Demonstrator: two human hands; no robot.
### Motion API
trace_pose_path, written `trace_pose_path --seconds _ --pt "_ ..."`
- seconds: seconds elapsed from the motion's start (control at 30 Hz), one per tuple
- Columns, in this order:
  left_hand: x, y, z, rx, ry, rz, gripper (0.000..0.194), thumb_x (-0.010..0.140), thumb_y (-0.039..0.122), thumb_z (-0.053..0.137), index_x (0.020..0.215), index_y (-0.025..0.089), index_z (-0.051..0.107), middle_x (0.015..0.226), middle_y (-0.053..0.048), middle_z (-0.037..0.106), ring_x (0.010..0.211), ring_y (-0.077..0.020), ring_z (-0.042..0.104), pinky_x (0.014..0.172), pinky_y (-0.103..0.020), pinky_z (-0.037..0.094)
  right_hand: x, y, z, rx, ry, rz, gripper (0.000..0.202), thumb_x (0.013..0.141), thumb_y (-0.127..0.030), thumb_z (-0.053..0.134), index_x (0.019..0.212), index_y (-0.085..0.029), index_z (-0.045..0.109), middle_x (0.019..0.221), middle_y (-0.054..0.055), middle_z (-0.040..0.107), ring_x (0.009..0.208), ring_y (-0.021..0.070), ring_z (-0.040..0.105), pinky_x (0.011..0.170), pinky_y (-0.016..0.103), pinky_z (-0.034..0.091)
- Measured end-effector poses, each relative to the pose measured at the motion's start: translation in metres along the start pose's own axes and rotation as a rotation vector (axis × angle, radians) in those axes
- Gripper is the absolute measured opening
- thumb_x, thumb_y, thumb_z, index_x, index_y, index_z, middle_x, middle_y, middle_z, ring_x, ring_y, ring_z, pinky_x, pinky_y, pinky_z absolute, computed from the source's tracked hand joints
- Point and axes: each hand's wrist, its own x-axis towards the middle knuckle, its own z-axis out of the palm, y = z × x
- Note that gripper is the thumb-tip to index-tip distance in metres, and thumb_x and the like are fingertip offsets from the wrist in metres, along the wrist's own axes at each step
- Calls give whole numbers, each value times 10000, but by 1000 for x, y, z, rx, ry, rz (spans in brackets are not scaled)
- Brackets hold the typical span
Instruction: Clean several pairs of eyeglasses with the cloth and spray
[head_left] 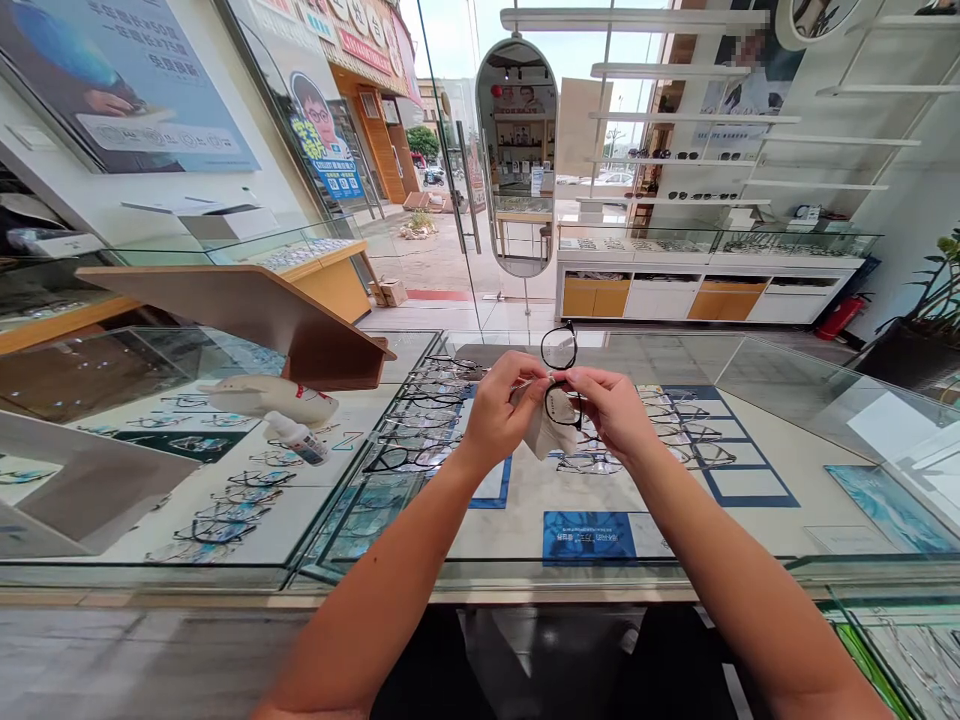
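Observation:
A pair of dark round-framed eyeglasses (559, 348) is held up over the glass counter, one lens above the other. My right hand (613, 408) pinches the frame near its middle from the right. My left hand (506, 408) is closed at the left side of the glasses, its fingertips on a pale cloth (546, 436) that hangs below the lower lens. Whether the left fingers also touch the frame is hard to see. Beneath both hands, rows of eyeglasses (427, 425) lie inside the glass display counter (480, 570).
To the left on the counter are a white spray bottle (296, 437), a beige pouch-like item (270, 398), a tilted brown board (225, 300) and a white box (82, 490). A blue card (589, 538) lies near the front edge. An oval mirror (517, 160) stands beyond.

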Motion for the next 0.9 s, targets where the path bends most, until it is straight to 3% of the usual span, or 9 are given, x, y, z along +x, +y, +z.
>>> trace_pose_path --seconds 0.3,0.6,0.77,0.9 --pt "-1 -1 1 -56 32 -134 236 1054 447 675 997 218 685 979 -59 700 896 -200 653 793 -317 514 -1 1 0 -73 -16 -51 334 820 -578 898 925 -261 911 936 54 813 860 202 636 826 354 502" --pt "0 1 2 -77 93 -154 253 1000 459 743 948 218 689 954 -53 711 896 -197 670 811 -317 535 -5 -2 4 -195 -42 -166 314 877 -584 843 901 -277 904 910 41 735 882 216 600 830 365 505" --pt "2 4 4 -306 119 -309 386 873 507 887 959 215 649 937 -35 714 856 -177 688 791 -296 557 -4 0 3 -197 -23 -195 298 891 -575 835 919 -288 909 904 34 743 904 230 623 867 383 511" --pt "4 2 0 -349 79 -343 390 845 482 919 962 207 668 947 -32 705 871 -168 683 805 -286 563 -2 2 1 -159 -24 -196 260 901 -540 842 961 -298 915 948 33 770 931 229 637 882 375 505"
